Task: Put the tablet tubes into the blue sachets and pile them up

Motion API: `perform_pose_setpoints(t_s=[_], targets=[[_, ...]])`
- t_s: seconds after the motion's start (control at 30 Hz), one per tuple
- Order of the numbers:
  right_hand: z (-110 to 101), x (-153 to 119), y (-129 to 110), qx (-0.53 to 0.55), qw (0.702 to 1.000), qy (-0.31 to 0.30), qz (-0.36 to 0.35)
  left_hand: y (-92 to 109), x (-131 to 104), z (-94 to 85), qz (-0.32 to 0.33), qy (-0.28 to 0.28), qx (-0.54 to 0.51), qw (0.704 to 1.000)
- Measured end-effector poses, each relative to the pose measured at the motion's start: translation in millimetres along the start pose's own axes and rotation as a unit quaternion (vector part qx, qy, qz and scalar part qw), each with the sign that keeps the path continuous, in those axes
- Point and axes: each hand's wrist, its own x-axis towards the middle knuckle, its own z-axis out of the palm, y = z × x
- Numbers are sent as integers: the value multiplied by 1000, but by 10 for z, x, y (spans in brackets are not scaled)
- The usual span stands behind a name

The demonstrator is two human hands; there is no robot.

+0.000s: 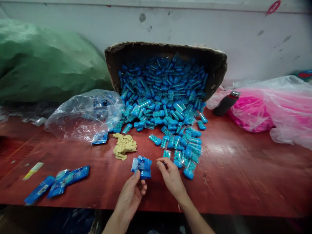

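"Looking at the left hand (131, 191), what did its fingers have?"

"Blue packets (144, 167), a small overlapping bunch. The thumb pressed on their near edge, the other fingers curled underneath."

"And the right hand (172, 177)?"

"Its thumb and index finger bent toward each other, tips close together. I couldn't tell whether they held anything small."

"Which way did the bunch lie from those tips?"

"Just to their left, about level with them, across a narrow strip of red tabletop (231, 182). It was fanned, so no single long axis showed."

"What crowded the hands?"

"A blue-capped container (167, 153) lay just beyond the right fingers, at the near fringe of the pile (158, 113) in front of the cardboard box (220, 61). A yellowish lump (124, 146) sat behind the bunch, toward the left."

"Where was there room?"

"Tabletop showed between the left hand and the loose packets (58, 183), whose long axes sloped up to the right. A wider stretch showed right of the containers. Both forearms crossed the front edge."
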Motion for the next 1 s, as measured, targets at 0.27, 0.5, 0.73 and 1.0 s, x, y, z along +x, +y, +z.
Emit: perform_pose_setpoints(t_s=[0.27,0.5,0.73,1.0], targets=[[142,-84,-109,241,954,-109,138,-49,16,-73,-8,-55,-28,998],[83,-84,-112,261,946,-144,127,-13,-15,-85,25,-97,13,995],[82,-80,-98,252,948,-163,103,28,-8,-116,21,-121,15,992],[50,-151,-113,172,970,-171,22,7,21,-162,7,-162,27,986]])
